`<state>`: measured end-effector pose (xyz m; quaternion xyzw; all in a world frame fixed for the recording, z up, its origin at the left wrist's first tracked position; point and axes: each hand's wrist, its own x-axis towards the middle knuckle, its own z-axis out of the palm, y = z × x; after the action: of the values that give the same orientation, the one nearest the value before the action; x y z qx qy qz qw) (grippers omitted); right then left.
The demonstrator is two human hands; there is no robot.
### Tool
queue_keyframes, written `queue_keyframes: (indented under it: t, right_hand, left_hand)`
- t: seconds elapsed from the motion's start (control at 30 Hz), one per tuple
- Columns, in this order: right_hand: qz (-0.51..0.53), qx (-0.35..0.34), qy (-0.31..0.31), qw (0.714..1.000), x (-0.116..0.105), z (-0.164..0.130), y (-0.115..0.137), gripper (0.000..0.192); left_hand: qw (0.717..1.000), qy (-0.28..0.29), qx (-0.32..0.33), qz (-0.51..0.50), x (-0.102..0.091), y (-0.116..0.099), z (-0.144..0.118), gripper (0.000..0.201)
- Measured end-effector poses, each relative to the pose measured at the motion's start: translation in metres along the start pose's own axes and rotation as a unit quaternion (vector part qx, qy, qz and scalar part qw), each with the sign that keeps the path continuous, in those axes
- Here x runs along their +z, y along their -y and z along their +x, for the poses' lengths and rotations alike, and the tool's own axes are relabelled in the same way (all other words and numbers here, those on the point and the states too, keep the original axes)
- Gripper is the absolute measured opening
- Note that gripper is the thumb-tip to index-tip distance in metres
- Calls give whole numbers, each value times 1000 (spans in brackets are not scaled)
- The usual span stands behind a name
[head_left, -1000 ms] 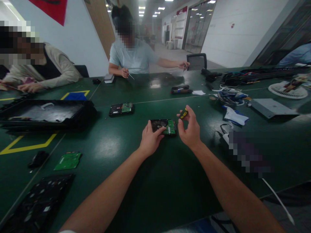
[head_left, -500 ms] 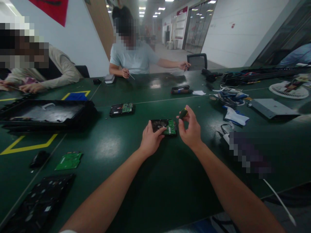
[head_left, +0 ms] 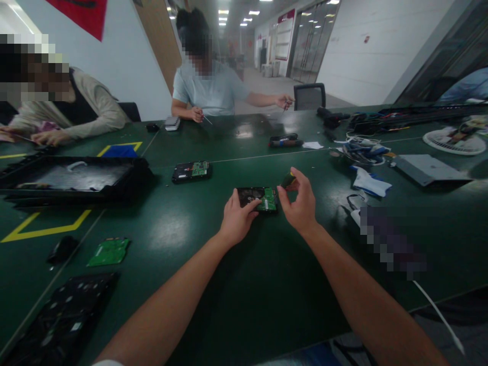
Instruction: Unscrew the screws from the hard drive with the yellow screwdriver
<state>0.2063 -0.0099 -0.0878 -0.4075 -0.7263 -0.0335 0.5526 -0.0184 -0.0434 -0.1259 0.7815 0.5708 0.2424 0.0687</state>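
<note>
A hard drive (head_left: 270,200) lies on the green table with its green circuit board facing up. My left hand (head_left: 237,217) grips it from the near left, the fingers on its left edge and the thumb across its top. My right hand (head_left: 299,203) holds a small screwdriver (head_left: 288,179) by its dark green and yellow handle, just right of the drive's board end. The screwdriver's shaft and tip are too faint to make out. Farther left lies a second hard drive (head_left: 191,172), also board side up.
Left are a black tray (head_left: 72,175), a loose green circuit board (head_left: 109,252) and a black perforated part (head_left: 63,317). Right are a glove (head_left: 370,182), a grey metal case (head_left: 430,169) and cables (head_left: 362,151). Two co-workers sit across the table; a black-and-red tool (head_left: 285,141) lies mid-table.
My right thumb and the screwdriver have shifted slightly left and down toward the drive. My left hand and the drive stay put. The facing co-worker's outstretched hand has moved slightly left.
</note>
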Motion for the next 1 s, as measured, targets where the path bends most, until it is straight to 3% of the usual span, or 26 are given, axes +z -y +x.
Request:
queue_keyframes:
  t: [0.6,0.77,1.0]
  right_hand:
    - [15,6,15,1000,2,-1,-1,65]
    - [-3,16,-9,1000,3,-2,-2,67]
    - [14,3,21,1000,1,-1,-1,67]
  left_hand:
    - [1000,-1,1,5,1,0,0,47]
    - [1000,-4,4,8,2,1,0,48]
    - [1000,0,3,4,2,2,1,48]
